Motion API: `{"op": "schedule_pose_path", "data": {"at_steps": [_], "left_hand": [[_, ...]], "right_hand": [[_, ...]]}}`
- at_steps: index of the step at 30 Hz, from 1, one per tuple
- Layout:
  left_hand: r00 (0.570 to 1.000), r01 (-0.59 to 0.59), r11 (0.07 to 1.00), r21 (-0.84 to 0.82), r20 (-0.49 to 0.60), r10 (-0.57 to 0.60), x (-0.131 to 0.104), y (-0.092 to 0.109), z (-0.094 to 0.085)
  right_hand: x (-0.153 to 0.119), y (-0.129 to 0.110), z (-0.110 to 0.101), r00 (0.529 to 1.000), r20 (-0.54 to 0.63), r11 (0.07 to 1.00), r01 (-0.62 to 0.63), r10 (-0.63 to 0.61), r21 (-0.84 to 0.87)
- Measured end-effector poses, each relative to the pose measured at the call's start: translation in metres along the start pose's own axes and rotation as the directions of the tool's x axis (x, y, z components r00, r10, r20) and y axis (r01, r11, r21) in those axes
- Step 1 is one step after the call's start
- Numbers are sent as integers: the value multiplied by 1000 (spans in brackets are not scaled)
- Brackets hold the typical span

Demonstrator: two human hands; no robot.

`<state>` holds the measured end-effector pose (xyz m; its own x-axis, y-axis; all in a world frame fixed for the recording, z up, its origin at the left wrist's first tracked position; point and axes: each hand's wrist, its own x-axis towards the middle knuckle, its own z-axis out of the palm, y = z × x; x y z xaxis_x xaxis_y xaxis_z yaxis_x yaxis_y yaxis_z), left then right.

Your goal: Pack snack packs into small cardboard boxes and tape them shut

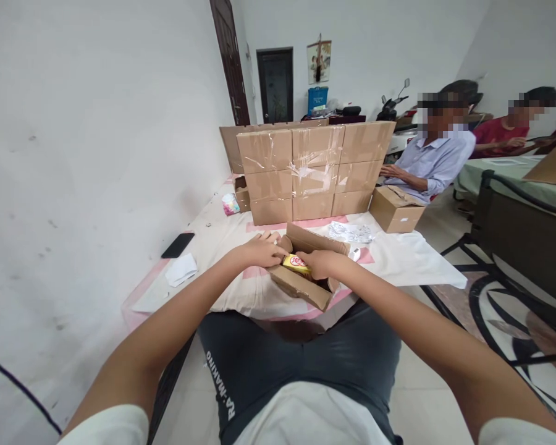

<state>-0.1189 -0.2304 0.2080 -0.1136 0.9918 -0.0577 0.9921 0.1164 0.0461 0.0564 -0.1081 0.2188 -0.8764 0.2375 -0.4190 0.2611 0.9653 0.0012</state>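
An open cardboard box (301, 287) sits askew at the near edge of the cloth-covered counter (412, 259), its flaps folded outward. Inside it, toward its left end, lies a yellow packet (296, 264) with red print; the rest of the interior is mostly hidden. The right hand (325, 264) reaches in over the right part of the box, its fingers on the packet; whether they grip it I cannot tell. The left hand (262, 248) is open at the box's left end, palm down, fingers outstretched, a fingertip beside the packet. Both forearms slant inward from the near side. Toward the far edge stands a taped block of cartons (315, 173), three across and three high. A smaller carton (397, 210) stands by the far right corner, its top flaps slightly raised.
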Motion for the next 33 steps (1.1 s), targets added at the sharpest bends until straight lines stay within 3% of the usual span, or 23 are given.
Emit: {"op": "schedule_pose_path", "data": {"at_steps": [5,8,12,15,17,18,19,20,22,24,25,26,29,31,33], "left_hand": [[998,-52,999,10,46,52,23,-1,4],[996,-90,996,-13,16,90,33,0,14],[984,-124,989,-83,-139,112,27,1,26],[951,-131,976,-174,-301,74,16,1,32],[917,-116,964,-239,-398,12,9,2,39],[901,-110,956,-270,-433,-19,7,3,43],[888,-107,948,-300,-458,-45,4,4,48],[879,-110,938,-328,-472,-62,2,6,53],[880,-139,916,-377,-470,-60,-3,7,62],[895,-190,891,-413,-446,-15,-8,7,67],[904,-212,879,-428,-428,9,-11,7,67],[916,-215,872,-440,-400,24,-12,8,65],[966,-107,895,-434,-257,-10,-11,14,52],[990,-40,925,-377,-142,-15,-4,21,38],[997,-69,952,-298,-63,53,5,28,24]], "right_hand": [[-2,-1,-2,998,29,999,-54,54,-4],[-1,1,-1,996,41,997,-80,80,-12],[4,8,0,996,27,997,-81,82,-14],[7,12,-1,998,-16,998,-56,56,-5],[6,17,-2,992,-125,999,18,-13,43],[4,22,-2,969,-241,991,87,-61,102],[0,27,-1,915,-393,969,175,-94,175],[-6,34,2,824,-560,930,269,-88,250],[-20,49,16,574,-817,828,436,46,353],[-34,64,41,395,-899,764,518,187,386],[-39,68,56,361,-909,743,546,210,388],[-43,71,72,361,-909,724,567,210,393],[-39,70,114,424,-882,655,609,207,447],[-28,66,130,424,-874,608,638,237,474],[-16,65,136,388,-880,573,670,273,473]]}}
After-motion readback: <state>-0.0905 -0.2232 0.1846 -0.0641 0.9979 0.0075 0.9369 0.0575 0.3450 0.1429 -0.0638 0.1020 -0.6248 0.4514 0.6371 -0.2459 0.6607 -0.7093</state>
